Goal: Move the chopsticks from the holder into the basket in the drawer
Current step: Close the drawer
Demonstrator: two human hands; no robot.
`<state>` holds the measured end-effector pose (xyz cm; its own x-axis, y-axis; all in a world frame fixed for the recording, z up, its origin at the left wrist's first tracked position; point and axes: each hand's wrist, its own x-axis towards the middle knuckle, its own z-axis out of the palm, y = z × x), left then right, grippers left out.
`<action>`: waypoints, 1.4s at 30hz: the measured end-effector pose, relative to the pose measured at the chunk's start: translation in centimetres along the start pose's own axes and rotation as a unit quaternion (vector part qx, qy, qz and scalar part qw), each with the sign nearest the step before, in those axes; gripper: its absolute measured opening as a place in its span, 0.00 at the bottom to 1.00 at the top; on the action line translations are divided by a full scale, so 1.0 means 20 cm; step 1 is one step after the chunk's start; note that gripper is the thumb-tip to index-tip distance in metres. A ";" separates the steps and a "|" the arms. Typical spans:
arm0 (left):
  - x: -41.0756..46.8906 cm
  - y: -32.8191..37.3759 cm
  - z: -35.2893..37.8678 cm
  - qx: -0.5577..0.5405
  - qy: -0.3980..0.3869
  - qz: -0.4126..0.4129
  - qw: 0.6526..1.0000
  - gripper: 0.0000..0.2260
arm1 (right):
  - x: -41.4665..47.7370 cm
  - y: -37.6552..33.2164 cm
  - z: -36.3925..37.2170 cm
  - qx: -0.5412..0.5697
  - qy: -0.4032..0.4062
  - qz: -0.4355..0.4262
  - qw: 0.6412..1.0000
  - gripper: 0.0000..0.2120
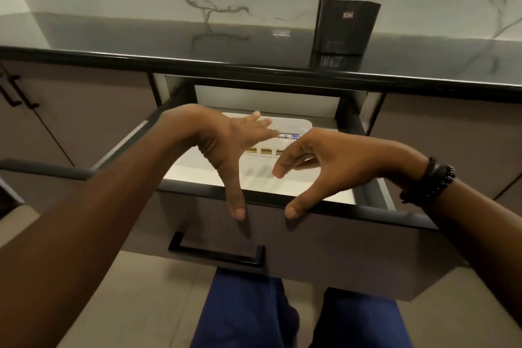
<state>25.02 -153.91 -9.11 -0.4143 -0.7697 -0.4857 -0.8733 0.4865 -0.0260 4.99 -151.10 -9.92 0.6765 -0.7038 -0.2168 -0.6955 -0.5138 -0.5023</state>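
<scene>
The drawer (310,237) stood pulled open, with the black holder (343,34) behind it on the counter (141,37). Inside the drawer sat the white basket (293,122), and the chopsticks (288,136) lay in it. Over the drawer hovered the left hand (226,144) and the right hand (324,161), fingers loosely spread, grasping nothing.

Left hand (226,147), right hand (336,161) over drawer (324,246)
</scene>
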 end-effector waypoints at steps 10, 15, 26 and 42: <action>0.27 -0.16 -0.13 0.026 0.108 0.006 0.994 0.70 | 0.15 0.18 -0.13 -0.069 0.104 0.035 0.992 0.46; 0.48 -0.25 -0.26 0.025 0.169 -0.004 0.985 0.71 | 0.33 0.34 -0.27 -0.109 0.144 0.036 0.983 0.53; 0.98 -0.48 -0.33 0.035 0.436 0.012 0.899 0.42 | 0.70 0.80 -0.46 -0.252 0.316 0.067 0.912 0.42; 1.16 -0.39 -0.33 0.024 0.545 -0.113 0.831 0.19 | 0.87 0.86 -0.42 -0.257 0.493 0.076 0.828 0.21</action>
<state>20.43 -178.29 -14.47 -0.2506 -0.7484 0.6140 -0.9597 0.2755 -0.0559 2.67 -176.31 -15.25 0.2213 -0.7077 0.6709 -0.9368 -0.3455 -0.0555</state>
